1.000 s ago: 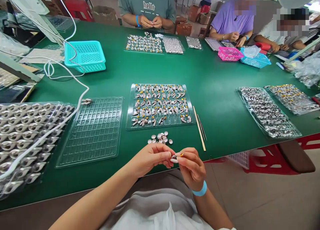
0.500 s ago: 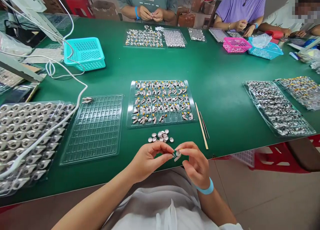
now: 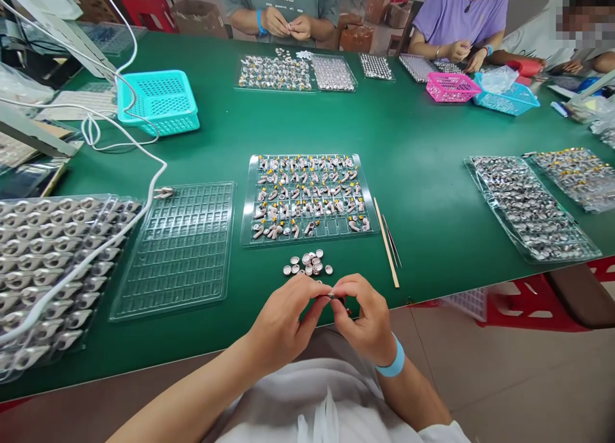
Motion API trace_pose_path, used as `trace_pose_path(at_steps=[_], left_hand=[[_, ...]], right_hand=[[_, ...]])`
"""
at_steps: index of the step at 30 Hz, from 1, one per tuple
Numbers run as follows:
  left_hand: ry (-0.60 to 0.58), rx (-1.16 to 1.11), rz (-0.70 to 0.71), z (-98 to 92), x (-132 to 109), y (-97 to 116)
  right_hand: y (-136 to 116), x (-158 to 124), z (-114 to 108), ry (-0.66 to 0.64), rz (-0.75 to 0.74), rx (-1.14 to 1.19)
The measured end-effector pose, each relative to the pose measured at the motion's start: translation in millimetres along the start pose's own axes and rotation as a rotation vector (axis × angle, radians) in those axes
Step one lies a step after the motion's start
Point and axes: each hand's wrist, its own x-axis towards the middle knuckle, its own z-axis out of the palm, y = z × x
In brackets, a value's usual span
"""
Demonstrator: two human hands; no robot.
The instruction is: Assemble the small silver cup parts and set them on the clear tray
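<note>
At the table's near edge my left hand (image 3: 288,315) and my right hand (image 3: 368,321) meet, fingertip to fingertip. Both are closed in a pinch on one small earbud shell (image 3: 339,299), mostly hidden by the fingers. Just beyond them lies a loose pile of small round caps (image 3: 307,261), pale-rimmed. Behind the pile a clear plastic tray (image 3: 246,228) holds rows of stemmed earbud shells with yellow tabs; a few front-row slots are bare. To its right a wooden stick (image 3: 387,244) and tweezers (image 3: 392,241) lie side by side.
Left of the hands are a clear slotted tray (image 3: 175,270) and a tray of metallic shells (image 3: 57,260), crossed by a white cable (image 3: 103,254). A turquoise basket (image 3: 158,103) stands behind. More filled trays (image 3: 533,206) lie right. Co-workers (image 3: 283,20) sit opposite.
My right fingers have turned the earbud shell and closed around it, so less of it shows. My right thumb has come up to the fingertips. Both hands have drawn closer together.
</note>
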Motion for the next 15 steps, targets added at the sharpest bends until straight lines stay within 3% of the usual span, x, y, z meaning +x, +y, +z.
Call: trace_pose_path(at_steps=[8, 15], left_hand=[[-0.008, -0.103, -0.154, 0.9, -3.6, -4.8], [-0.034, -0.162, -0.198, 1.7, -5.1, -4.6]], right_hand=[[-2.8, -2.7, -0.5, 0.011, 0.165, 0.058], [-6.2, -0.3, -0.3, -0.009, 0.226, 0.094]])
